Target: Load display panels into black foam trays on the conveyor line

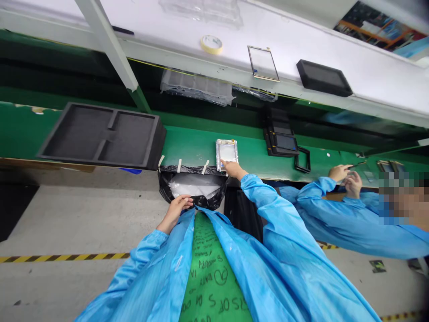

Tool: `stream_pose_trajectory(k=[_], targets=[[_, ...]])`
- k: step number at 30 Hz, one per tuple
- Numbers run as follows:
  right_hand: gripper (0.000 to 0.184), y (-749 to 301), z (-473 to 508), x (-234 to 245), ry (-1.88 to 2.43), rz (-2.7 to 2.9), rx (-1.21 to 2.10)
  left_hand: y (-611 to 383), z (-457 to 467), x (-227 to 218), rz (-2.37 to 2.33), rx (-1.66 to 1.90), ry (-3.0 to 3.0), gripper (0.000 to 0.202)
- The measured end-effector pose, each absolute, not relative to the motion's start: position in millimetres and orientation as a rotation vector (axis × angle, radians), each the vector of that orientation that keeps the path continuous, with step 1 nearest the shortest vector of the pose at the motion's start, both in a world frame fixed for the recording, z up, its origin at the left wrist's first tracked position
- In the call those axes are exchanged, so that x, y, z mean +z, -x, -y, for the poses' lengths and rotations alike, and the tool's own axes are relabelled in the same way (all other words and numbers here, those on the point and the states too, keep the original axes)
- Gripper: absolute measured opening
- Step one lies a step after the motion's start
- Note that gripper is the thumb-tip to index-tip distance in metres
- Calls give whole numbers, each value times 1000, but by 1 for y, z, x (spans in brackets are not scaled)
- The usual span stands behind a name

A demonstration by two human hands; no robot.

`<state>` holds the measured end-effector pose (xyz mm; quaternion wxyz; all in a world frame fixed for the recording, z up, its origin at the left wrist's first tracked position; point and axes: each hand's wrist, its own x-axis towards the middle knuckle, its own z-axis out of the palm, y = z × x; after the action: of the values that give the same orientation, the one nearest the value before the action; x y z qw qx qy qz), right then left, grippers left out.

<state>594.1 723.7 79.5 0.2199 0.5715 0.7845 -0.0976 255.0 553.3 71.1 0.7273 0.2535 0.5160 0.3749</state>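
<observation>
On the green bench lies a silver-edged display panel (227, 151) with a pale screen area. My right hand (233, 169) grips its near edge, the fingers partly covering the lower corner. Below the bench edge hangs a black plastic bag (211, 202), fixed by strips of tape and with clear plastic sheets (194, 185) inside. My left hand (179, 209) is at the bag's near rim, its fingers loosely curled and a little apart, with nothing visible in them.
To the left stands a black foam tray (129, 134) with compartments. Stacked black frames (279, 134) and a single frame (302, 160) lie right. The shelf above holds a tape roll (212, 44), a glass panel (263, 62) and a black case (323, 78). A co-worker's hands (351, 183) are at far right.
</observation>
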Motion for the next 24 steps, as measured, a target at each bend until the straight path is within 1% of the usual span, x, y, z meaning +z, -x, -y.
stream_pose_trajectory(k=[4,5,6,9,11,14,17,21,24], targets=[[86,-577,-717,65,-1940,-1967,-320,-256,-555,68,-1126,790,-584,43],[87,-569,-715,59,-2024,-1899,-321,-257,-555,67,-1123,780,-586,41],[83,-562,-711,52,-2089,-1854,-304,-257,-555,65,-1119,772,-586,40],[65,-542,-698,38,-2157,-1855,-171,-254,-552,61,-1108,759,-583,36],[60,-535,-687,38,-2137,-1909,-99,-251,-550,57,-1108,755,-572,32],[57,-535,-675,53,-2101,-2015,-34,-246,-552,54,-1104,736,-548,26],[55,-535,-664,84,-2180,-2033,-41,-250,-566,55,-1042,706,-502,24],[52,-509,-630,117,-2299,-2022,-111,-278,-603,70,-924,659,-347,41],[50,-469,-586,120,-2211,-2230,-128,-301,-625,81,-814,607,-271,48]])
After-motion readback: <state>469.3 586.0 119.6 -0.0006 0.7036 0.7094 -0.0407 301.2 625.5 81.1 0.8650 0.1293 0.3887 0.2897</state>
